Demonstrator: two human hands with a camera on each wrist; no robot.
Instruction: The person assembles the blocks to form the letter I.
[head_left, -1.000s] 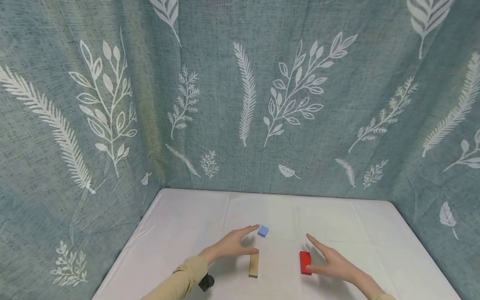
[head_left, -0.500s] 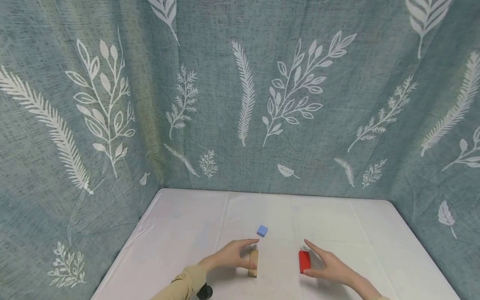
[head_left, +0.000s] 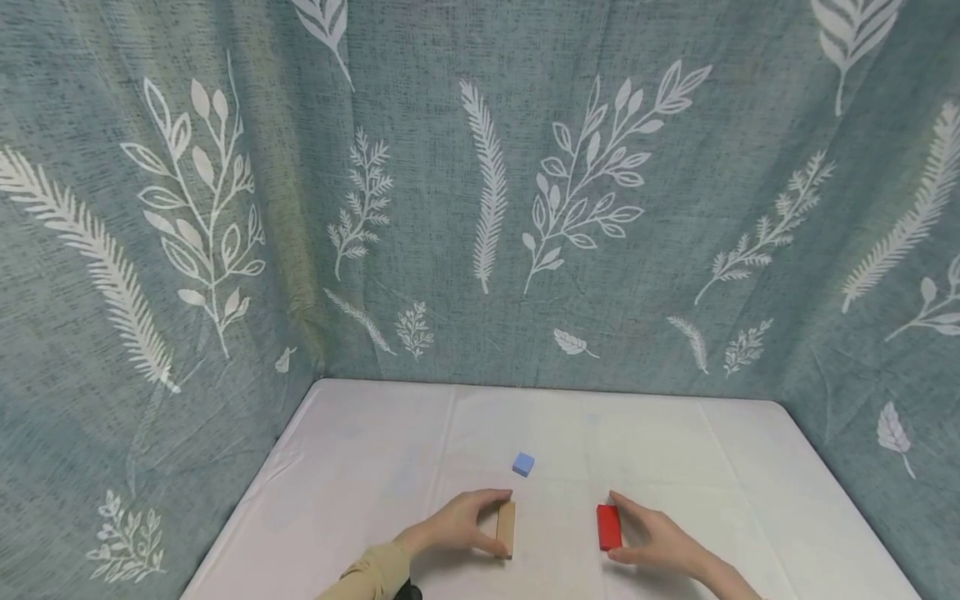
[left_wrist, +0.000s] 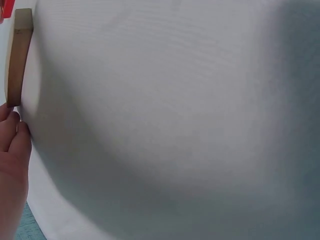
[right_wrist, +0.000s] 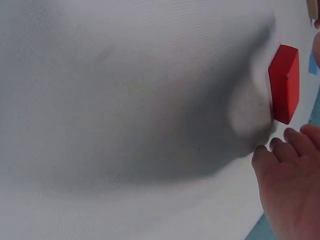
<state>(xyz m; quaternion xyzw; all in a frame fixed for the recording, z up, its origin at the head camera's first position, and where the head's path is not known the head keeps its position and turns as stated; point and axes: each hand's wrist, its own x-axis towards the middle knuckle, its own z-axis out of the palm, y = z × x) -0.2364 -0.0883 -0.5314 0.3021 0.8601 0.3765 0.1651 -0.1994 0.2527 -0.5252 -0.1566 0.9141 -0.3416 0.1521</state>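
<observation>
Two small blocks lie on the white table (head_left: 375,433) with a hand round each. My left hand (head_left: 461,521) spans a light wooden block (head_left: 506,527) lengthwise, fingertips at the far end, thumb by the near end. In the left wrist view its fingertips (left_wrist: 14,117) sit right at the block's end. My right hand (head_left: 660,542) is spread beside a red block (head_left: 609,527), forefinger past the far end and thumb past the near end. The right wrist view shows a gap between the red block (right_wrist: 285,85) and the fingertips (right_wrist: 276,142).
Beyond the wooden block lies a small blue block (head_left: 522,464). A teal curtain (head_left: 420,208) with white leaf prints hangs behind and along both sides of the table. Something black (head_left: 408,592) shows under the left sleeve (head_left: 378,569).
Both hands have come down and nearer to me, from above the blocks to their ends. The left fingertips have drawn back from beside the blue block. The blocks stay in place.
</observation>
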